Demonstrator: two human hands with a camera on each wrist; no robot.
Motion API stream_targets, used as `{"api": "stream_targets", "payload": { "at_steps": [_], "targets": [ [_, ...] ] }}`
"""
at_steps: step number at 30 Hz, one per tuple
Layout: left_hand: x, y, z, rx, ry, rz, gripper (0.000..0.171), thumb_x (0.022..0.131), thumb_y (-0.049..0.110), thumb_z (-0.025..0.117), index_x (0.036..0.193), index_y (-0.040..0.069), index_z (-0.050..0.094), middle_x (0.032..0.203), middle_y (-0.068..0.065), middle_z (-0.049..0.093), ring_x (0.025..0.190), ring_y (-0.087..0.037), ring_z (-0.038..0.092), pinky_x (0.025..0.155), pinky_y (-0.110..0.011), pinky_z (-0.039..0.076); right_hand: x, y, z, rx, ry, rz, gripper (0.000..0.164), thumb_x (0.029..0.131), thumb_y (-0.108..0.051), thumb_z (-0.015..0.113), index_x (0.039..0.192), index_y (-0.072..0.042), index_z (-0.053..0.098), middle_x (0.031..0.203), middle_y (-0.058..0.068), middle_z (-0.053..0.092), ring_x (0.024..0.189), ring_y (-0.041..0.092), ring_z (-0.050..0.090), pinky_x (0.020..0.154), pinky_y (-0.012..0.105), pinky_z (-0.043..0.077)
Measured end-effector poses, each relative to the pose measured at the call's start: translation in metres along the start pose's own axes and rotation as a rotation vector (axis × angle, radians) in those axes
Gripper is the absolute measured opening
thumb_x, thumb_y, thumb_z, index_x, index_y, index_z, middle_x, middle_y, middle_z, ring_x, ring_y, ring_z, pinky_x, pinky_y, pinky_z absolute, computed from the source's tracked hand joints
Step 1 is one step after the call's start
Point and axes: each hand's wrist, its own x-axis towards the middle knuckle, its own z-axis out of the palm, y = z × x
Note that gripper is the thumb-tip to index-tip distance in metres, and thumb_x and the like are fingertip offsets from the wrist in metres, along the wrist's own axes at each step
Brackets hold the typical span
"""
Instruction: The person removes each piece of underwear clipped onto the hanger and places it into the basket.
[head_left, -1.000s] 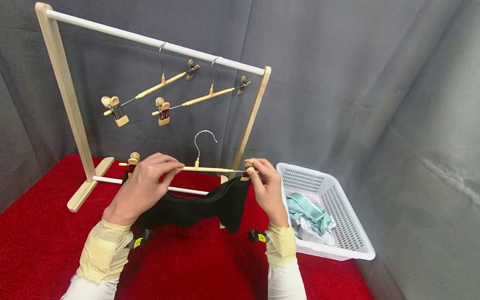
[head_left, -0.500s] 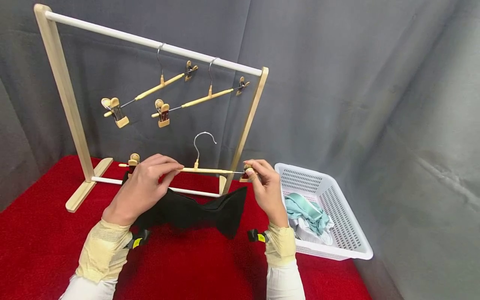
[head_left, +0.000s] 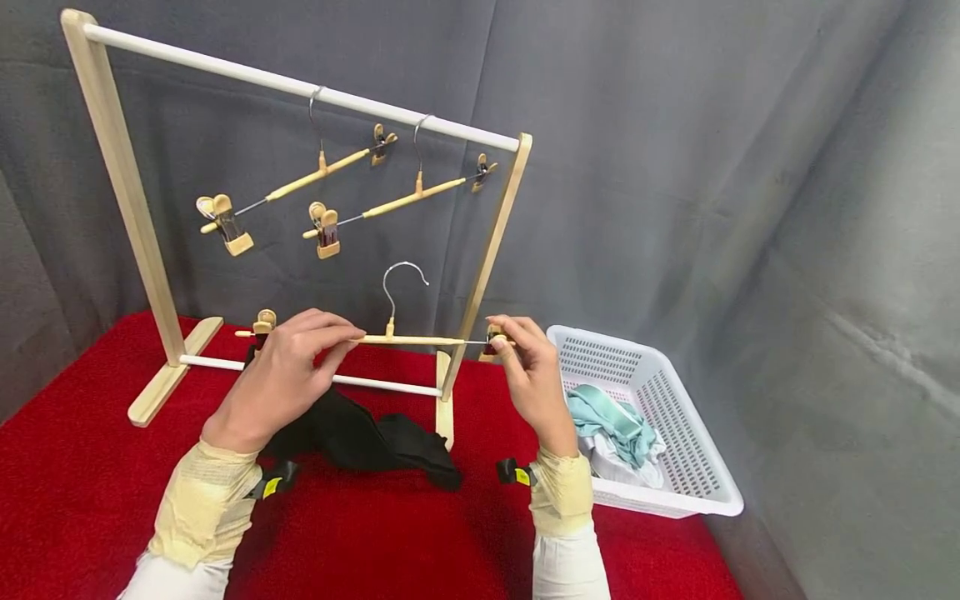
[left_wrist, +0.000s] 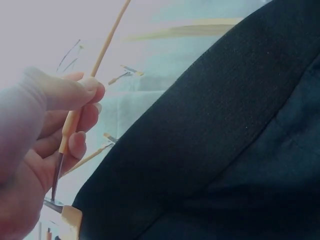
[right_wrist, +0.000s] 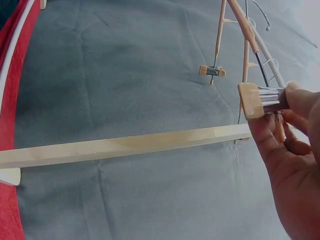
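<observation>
My left hand (head_left: 288, 367) pinches the wooden bar of a clip hanger (head_left: 412, 340) between thumb and fingers, left of its metal hook. At the bar's right end, my right hand (head_left: 536, 375) squeezes the clip (right_wrist: 252, 100), and no cloth is in that clip. A black garment (head_left: 360, 433) hangs from the left side of the hanger, partly hidden behind my left hand. Its right end droops low over the red cloth. In the left wrist view the garment's smooth waistband (left_wrist: 165, 150) runs up from the left clip (left_wrist: 72, 220).
A wooden rack with a white top rail (head_left: 225, 68) stands behind my hands. Two clip hangers hang from it, a left one (head_left: 300, 179) and a right one (head_left: 397, 200). To the right, a white basket (head_left: 690, 433) holds teal and white cloth (head_left: 618, 429). Red cloth (head_left: 405, 550) covers the table.
The black garment's right end has come out of the right clip and dropped down and leftward. Both hands keep their hold on the hanger, nearly in place.
</observation>
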Motion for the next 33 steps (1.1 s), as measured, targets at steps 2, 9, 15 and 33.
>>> {"api": "stream_targets", "payload": {
  "at_steps": [2, 9, 15, 33],
  "targets": [
    [-0.002, 0.003, 0.002, 0.005, -0.004, -0.007, 0.027, 0.072, 0.004, 0.073, 0.097, 0.011, 0.070, 0.090, 0.000, 0.066, 0.084, -0.008, 0.054, 0.071, -0.031, 0.051, -0.002, 0.001, -0.002, 0.007, -0.002, 0.003, 0.028, 0.089, -0.003, 0.054, 0.116, 0.001, 0.059, 0.104, 0.018, 0.055, 0.079, 0.027, 0.057, 0.071, 0.036, 0.052],
    [-0.002, 0.004, 0.005, 0.003, -0.010, -0.004, 0.027, 0.072, 0.004, 0.073, 0.097, 0.010, 0.070, 0.091, 0.000, 0.066, 0.085, -0.008, 0.054, 0.072, -0.032, 0.052, -0.004, -0.004, -0.003, -0.024, 0.009, 0.017, 0.032, 0.088, -0.003, 0.055, 0.120, 0.000, 0.057, 0.106, 0.018, 0.054, 0.092, 0.023, 0.055, 0.084, 0.037, 0.049],
    [-0.001, 0.005, 0.006, 0.025, -0.008, -0.039, 0.025, 0.072, 0.006, 0.074, 0.096, 0.009, 0.070, 0.090, 0.000, 0.066, 0.085, -0.008, 0.053, 0.073, -0.032, 0.052, -0.004, 0.010, -0.002, -0.161, 0.024, -0.008, 0.034, 0.090, -0.014, 0.055, 0.124, -0.013, 0.057, 0.116, 0.007, 0.055, 0.103, 0.019, 0.052, 0.091, 0.037, 0.043],
    [-0.001, 0.009, 0.008, 0.027, -0.037, -0.039, 0.023, 0.073, 0.009, 0.073, 0.096, 0.011, 0.070, 0.090, 0.001, 0.065, 0.085, -0.008, 0.053, 0.073, -0.031, 0.052, -0.002, -0.002, 0.026, -0.288, 0.125, -0.272, 0.027, 0.086, -0.006, 0.055, 0.110, -0.013, 0.065, 0.122, 0.007, 0.052, 0.106, 0.020, 0.044, 0.065, 0.029, 0.047]
  ]
}}
